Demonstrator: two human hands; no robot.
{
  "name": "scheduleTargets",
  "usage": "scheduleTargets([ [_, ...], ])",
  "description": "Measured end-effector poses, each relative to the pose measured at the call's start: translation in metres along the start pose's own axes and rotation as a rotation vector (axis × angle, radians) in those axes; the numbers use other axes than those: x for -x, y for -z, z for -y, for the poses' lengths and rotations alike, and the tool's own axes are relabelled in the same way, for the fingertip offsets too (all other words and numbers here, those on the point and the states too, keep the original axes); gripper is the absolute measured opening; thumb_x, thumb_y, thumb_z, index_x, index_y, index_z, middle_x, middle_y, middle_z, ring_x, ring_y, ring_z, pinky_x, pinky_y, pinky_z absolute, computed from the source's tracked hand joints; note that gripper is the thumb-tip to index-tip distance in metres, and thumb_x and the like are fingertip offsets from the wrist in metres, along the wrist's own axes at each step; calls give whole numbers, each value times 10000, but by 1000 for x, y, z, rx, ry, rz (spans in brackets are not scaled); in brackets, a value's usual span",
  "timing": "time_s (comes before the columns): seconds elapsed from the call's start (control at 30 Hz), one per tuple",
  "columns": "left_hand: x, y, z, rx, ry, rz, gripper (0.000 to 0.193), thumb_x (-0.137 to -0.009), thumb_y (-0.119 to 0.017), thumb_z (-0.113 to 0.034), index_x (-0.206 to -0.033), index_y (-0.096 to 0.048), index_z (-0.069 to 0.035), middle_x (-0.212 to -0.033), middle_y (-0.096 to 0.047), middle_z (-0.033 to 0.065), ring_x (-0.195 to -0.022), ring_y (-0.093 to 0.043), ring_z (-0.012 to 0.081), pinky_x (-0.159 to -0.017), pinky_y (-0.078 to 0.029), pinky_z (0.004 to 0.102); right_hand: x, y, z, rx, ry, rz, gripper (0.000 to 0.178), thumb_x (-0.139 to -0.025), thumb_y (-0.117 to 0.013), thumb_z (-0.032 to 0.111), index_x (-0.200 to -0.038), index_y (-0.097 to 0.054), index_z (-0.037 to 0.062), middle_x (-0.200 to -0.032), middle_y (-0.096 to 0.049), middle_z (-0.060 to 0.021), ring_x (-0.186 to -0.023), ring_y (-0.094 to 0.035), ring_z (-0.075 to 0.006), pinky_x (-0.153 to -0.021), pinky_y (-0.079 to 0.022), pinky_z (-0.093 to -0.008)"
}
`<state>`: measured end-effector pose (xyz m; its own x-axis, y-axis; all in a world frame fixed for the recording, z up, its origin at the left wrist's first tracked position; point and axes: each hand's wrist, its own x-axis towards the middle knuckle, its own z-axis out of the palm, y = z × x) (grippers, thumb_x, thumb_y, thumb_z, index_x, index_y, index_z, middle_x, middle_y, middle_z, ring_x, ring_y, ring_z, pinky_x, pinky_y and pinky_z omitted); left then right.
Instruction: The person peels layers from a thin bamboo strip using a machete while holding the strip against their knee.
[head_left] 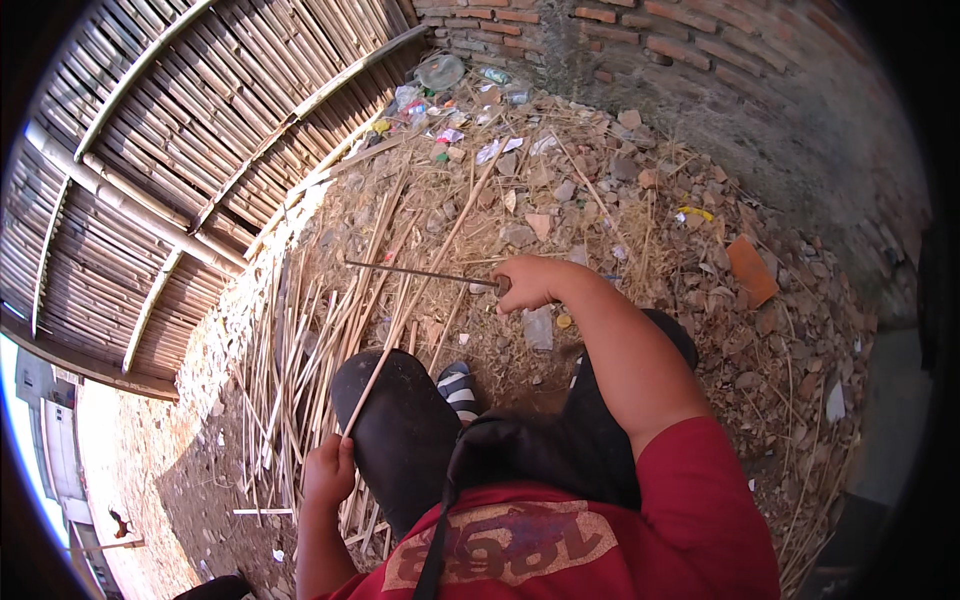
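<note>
My left hand [328,470] is closed round the lower end of a long, pale bamboo strip [378,374], which slants up and away past my left knee. A long, thin, dark blade [420,273] reaches leftward from my right hand [530,283], whose fingers wrap round its short handle. The blade passes over the loose strips ahead of my knees; I cannot tell whether it touches any. Beside my left leg lies a heap of bamboo strips [285,390], spread roughly lengthwise on the dirt. Between my knees shows a striped sandal [458,391] on my foot.
A bamboo-slat wall [190,130] leans along the left, and a brick wall [700,55] closes the far side. Broken brick and stones cover the ground ahead and right, with an orange tile piece [752,271]. Plastic litter [440,72] gathers in the far corner.
</note>
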<state>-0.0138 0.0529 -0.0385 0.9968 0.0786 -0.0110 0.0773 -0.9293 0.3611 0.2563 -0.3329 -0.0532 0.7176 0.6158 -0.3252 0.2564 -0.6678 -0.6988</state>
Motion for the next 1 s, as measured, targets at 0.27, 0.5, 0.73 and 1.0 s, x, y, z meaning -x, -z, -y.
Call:
scheduleTargets([
  [0.27, 0, 7, -8, -71, 14, 25, 391, -1037, -510, -275, -751, -509, -8, -638, -570, 252, -636, -578, 485, -576, -401, 575, 5, -15, 29, 210, 84, 54, 340, -718, -739, 270, -968, -691, 45, -877, -718, -138, -829, -688, -305, -734, -534, -431],
  [0.5, 8, -4, 1, -34, 38, -18, 397, -1033, -509, -293, -761, -512, -3, -663, -575, 269, -652, -571, 503, -581, -396, 580, 7, 9, 6, -44, -131, -26, 393, -726, -762, 283, -1025, -690, 37, -840, -711, -129, -775, -692, -275, -707, -537, -427],
  [0.73, 7, 6, -6, -56, 1, -15, 356, -1024, -527, -258, -767, -515, -13, -641, -564, 259, -643, -573, 490, -575, -397, 571, -1, -9, 8, 60, 74, 118, 408, -748, -760, 251, -1065, -670, 11, -775, -683, -97, -603, -648, -213, -551, -506, -358],
  [1.0, 7, 3, -2, -39, 22, 5, 364, -1029, -522, -277, -782, -525, -9, -665, -586, 260, -663, -585, 496, -583, -412, 568, -6, -28, 15, 250, 211, -90, 287, -718, -746, 271, -883, -717, 37, -753, -681, -153, -617, -661, -247, -548, -515, -401],
])
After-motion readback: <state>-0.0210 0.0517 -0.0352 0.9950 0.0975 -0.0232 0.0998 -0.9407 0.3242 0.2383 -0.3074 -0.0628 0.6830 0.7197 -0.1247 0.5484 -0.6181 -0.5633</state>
